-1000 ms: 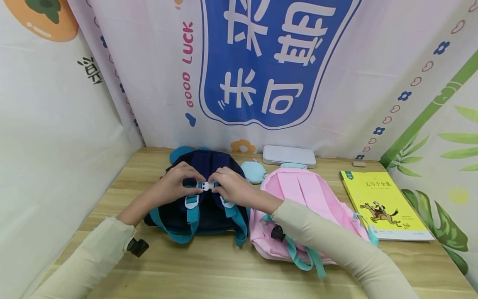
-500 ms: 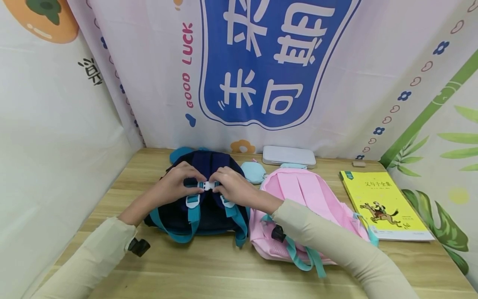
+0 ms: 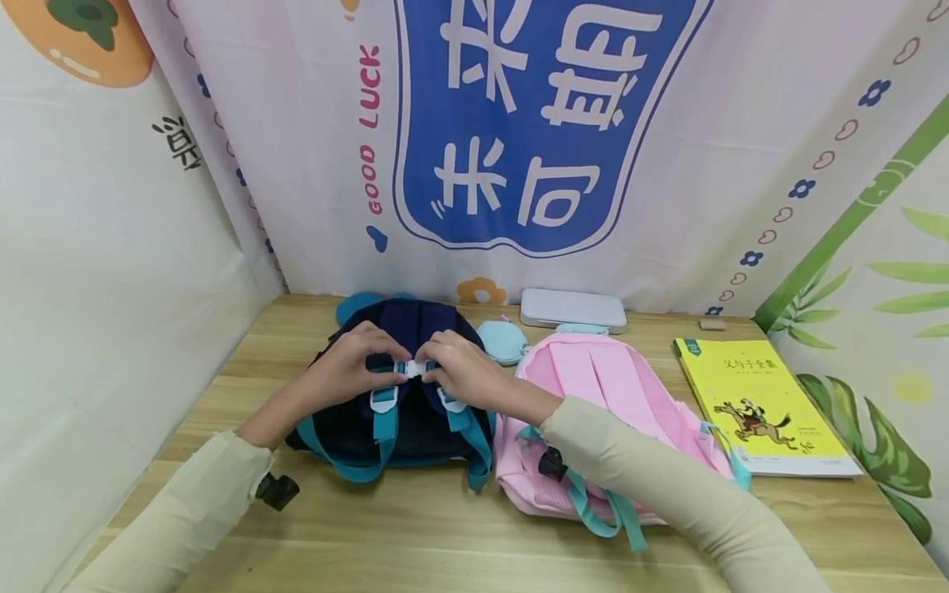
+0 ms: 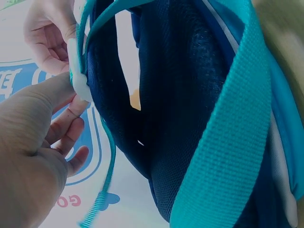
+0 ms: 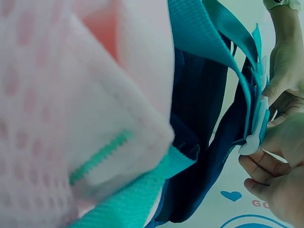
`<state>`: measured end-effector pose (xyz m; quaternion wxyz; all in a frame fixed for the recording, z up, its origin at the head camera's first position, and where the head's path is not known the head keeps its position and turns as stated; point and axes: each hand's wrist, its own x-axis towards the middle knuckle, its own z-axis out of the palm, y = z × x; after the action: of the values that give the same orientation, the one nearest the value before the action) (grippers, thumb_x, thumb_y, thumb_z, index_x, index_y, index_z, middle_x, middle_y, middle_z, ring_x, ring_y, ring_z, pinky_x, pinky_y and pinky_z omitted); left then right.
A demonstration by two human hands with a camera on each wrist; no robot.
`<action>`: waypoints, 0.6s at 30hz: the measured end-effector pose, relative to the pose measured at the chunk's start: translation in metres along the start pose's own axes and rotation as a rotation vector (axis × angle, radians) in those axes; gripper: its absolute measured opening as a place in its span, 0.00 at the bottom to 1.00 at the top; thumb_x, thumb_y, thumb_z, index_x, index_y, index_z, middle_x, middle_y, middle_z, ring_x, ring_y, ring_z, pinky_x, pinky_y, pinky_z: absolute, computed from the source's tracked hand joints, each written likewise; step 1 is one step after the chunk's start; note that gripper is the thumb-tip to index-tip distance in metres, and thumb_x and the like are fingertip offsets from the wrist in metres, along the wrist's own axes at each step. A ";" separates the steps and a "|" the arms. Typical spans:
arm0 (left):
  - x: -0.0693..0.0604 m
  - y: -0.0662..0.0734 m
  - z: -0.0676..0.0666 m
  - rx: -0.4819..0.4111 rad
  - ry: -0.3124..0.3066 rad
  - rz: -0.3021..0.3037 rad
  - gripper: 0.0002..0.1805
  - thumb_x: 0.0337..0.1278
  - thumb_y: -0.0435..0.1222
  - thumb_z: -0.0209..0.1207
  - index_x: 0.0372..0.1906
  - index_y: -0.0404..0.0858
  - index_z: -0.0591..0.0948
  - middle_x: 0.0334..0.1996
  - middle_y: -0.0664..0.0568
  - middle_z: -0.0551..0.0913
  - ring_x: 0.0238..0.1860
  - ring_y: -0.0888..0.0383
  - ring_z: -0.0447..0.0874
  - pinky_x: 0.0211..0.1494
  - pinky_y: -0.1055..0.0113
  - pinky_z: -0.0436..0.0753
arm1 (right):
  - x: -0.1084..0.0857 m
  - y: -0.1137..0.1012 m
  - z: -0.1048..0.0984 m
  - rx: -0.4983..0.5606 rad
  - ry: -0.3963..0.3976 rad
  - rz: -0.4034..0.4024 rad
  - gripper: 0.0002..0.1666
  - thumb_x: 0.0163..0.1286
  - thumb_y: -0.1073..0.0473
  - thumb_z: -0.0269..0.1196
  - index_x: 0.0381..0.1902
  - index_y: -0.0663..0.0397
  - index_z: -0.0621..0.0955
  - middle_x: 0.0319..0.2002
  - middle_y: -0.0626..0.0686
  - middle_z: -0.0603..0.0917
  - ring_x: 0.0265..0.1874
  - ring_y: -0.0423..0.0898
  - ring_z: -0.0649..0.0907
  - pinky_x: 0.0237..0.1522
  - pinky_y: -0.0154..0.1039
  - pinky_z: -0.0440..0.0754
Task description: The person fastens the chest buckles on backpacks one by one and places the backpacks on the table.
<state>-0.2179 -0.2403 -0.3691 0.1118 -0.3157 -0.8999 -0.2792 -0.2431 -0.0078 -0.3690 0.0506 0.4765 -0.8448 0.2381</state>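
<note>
A navy backpack [image 3: 423,441] with teal straps lies on the table, its shoulder straps facing up. Across those straps runs a thin teal chest strap with a white plastic buckle [image 3: 413,369]. My left hand [image 3: 356,358] pinches the buckle's left end between thumb and fingers. From the other side my right hand [image 3: 461,368] pinches the right end. The two buckle halves sit together, with fingertips covering the ends. The left wrist view shows the buckle [image 4: 80,85] edge-on beside the thumb; in the right wrist view a white buckle piece [image 5: 254,137] shows at the fingertips.
A pink backpack [image 3: 593,379] lies right of the navy one, under my right forearm. Behind them are a light-blue round pouch [image 3: 503,341] and a white case [image 3: 573,308]. A yellow book [image 3: 759,403] lies at the right. Printed cloth [image 3: 311,165] walls the table's back and sides.
The buckle halves have moved closer together; dark gaps seen in the buckle earlier no longer show. Both hands keep nearly the same place and grip.
</note>
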 end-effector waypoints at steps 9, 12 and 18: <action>0.003 0.002 -0.001 0.005 -0.014 -0.014 0.13 0.49 0.31 0.76 0.42 0.38 0.90 0.40 0.50 0.90 0.45 0.53 0.77 0.49 0.56 0.78 | 0.000 -0.002 -0.002 -0.015 -0.010 0.010 0.12 0.72 0.63 0.65 0.51 0.59 0.84 0.47 0.55 0.84 0.48 0.49 0.80 0.51 0.39 0.81; 0.003 0.002 -0.001 0.006 -0.022 -0.013 0.12 0.49 0.32 0.76 0.42 0.38 0.90 0.40 0.50 0.91 0.45 0.53 0.77 0.50 0.57 0.78 | 0.000 -0.002 -0.003 -0.009 -0.018 0.016 0.12 0.72 0.63 0.65 0.52 0.60 0.84 0.47 0.55 0.84 0.49 0.49 0.81 0.52 0.40 0.82; 0.005 0.002 -0.001 0.007 -0.031 -0.022 0.13 0.48 0.32 0.76 0.41 0.38 0.90 0.40 0.51 0.91 0.45 0.53 0.77 0.50 0.57 0.78 | 0.000 -0.002 -0.003 -0.008 -0.021 0.025 0.13 0.72 0.62 0.65 0.52 0.59 0.84 0.47 0.54 0.85 0.49 0.49 0.81 0.51 0.40 0.82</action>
<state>-0.2207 -0.2374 -0.3652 0.0958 -0.3099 -0.9059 -0.2721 -0.2423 -0.0074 -0.3658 0.0406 0.4683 -0.8521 0.2303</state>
